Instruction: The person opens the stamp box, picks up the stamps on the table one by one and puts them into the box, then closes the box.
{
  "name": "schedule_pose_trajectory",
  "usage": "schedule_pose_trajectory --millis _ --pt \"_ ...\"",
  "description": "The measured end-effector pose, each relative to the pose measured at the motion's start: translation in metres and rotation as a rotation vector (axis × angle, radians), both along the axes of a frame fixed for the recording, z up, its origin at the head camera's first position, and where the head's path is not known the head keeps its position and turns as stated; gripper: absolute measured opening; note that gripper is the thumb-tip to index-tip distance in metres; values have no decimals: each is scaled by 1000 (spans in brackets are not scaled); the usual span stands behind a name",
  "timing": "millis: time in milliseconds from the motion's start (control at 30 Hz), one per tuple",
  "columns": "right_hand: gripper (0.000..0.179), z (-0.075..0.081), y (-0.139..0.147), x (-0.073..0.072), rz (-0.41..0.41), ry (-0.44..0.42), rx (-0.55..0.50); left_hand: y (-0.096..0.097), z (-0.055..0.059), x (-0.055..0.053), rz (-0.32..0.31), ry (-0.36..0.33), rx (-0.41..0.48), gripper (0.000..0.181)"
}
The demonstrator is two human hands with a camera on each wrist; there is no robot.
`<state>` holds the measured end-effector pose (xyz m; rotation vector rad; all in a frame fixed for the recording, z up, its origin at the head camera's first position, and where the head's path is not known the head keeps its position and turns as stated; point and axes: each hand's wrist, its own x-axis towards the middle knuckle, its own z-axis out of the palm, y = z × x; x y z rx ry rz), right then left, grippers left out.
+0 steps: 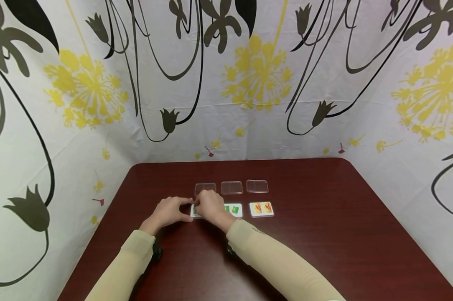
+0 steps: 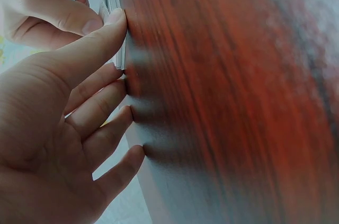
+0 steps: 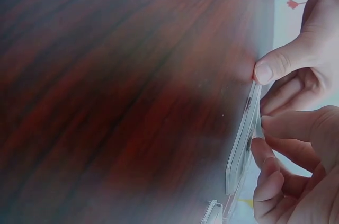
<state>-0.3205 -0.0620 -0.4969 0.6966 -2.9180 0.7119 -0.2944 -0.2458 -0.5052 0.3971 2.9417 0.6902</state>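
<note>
A flat clear plastic case [image 1: 196,215] with a white card face lies at the left of a row on the table. My left hand [image 1: 169,210] steadies its left end, thumb at the near edge and fingers at the far edge. In the left wrist view the fingertips of this hand also rest on the wood. My right hand [image 1: 210,207] is over the same case and covers most of it. In the right wrist view its thumb and forefinger pinch a thin, pale card edge [image 3: 259,127] at the case's top face.
A case with green pictures [image 1: 234,210] lies beside the right hand, partly covered. Farther right is one with orange pictures [image 1: 261,209]. Behind them sit three clear covers [image 1: 232,187] in a row. The dark red table [image 1: 324,242] meets a patterned cloth [image 1: 211,104].
</note>
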Motion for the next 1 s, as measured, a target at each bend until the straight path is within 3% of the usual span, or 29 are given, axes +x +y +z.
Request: schedule_pose_trajectory --millis 567,1000 --pt "27 -2 -1 1 17 62 54 0 1 0 0 -4 -1 65" --pt "24 12 1 -3 17 -29 46 1 3 0 2 -3 -21 66"
